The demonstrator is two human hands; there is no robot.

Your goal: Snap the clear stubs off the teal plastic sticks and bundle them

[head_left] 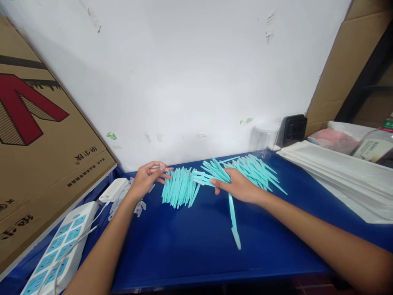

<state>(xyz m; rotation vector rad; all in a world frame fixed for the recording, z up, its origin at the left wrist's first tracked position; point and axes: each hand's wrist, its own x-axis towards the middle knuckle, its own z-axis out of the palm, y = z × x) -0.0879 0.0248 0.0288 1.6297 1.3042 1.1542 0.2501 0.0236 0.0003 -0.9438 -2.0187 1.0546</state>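
My right hand is closed round a fanned bunch of turquoise eyebrow razors, their ends pointing left. A single razor slants down below this hand on the blue table. At the left end of a tidy row of razors, my left hand has thumb and fingers pinched together. A small pale, see-through piece seems to show at its fingertips. Behind my right hand lies a looser heap of razors. Small clear plastic pieces are scattered beside and under my left forearm, which partly hides them.
A white power strip with cables and a white adapter lie at the left by a cardboard box. A clear jar stands against the wall. White plastic bags and a bottle occupy the right side.
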